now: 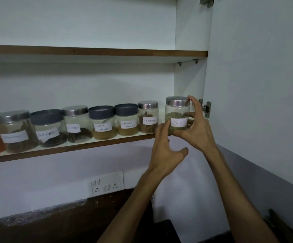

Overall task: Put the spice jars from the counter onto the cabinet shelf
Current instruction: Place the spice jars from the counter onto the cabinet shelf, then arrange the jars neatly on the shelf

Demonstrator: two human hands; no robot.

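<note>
A glass jar labelled Fennel, with a steel lid, stands at the right end of the lower cabinet shelf. My right hand wraps it from the right, forefinger on the lid rim and thumb at its base. My left hand is just below and left of it, fingers spread, fingertips touching the jar's lower left side. A row of several labelled jars fills the shelf to the left, among them Cinnamon, Coriander Powder and Garam Masala.
The open cabinet door stands close on the right, its hinge just behind my right hand. The upper shelf lies above. A wall socket plate and the dark counter lie below.
</note>
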